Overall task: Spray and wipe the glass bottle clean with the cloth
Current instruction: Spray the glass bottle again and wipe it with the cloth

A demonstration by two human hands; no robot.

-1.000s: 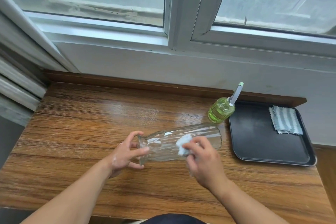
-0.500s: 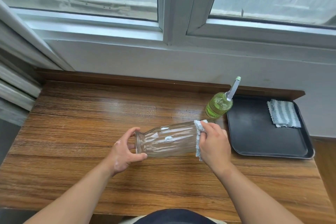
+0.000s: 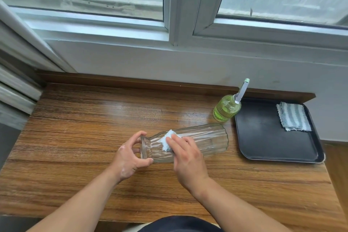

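- Glass bottle (image 3: 205, 140) lay on its side over the wooden table (image 3: 75, 137), held at both ends of its near half by the two hands; whether its base end touched the wood could not be told.
- Long axis ran left to right across the view, tilted slightly: mouth end nearer the person at the left, base end farther away at the right.
- Mouth pointed left; flat base pointed right, toward the black tray (image 3: 263, 137).
- Body was clear, with ribs running lengthwise.
- Left hand (image 3: 130, 156) was closed around the neck just behind the rim, thumb under, fingers over the top.
- Right hand (image 3: 188, 158) pressed the white cloth (image 3: 166, 142) against the shoulder of the bottle, fingers flat over the cloth, clamping it to the glass.
- Cloth showed only as a bunched patch beyond the fingertips; the rest was hidden under the hand.
- Green spray bottle (image 3: 227, 108) stood upright near the bottle's base end, just beside the tray's far left corner, apart from the glass.
- Striped folded cloth (image 3: 293, 117) lay in the tray's far right corner.
- Window (image 3: 169, 5) ran along the wall behind the table.
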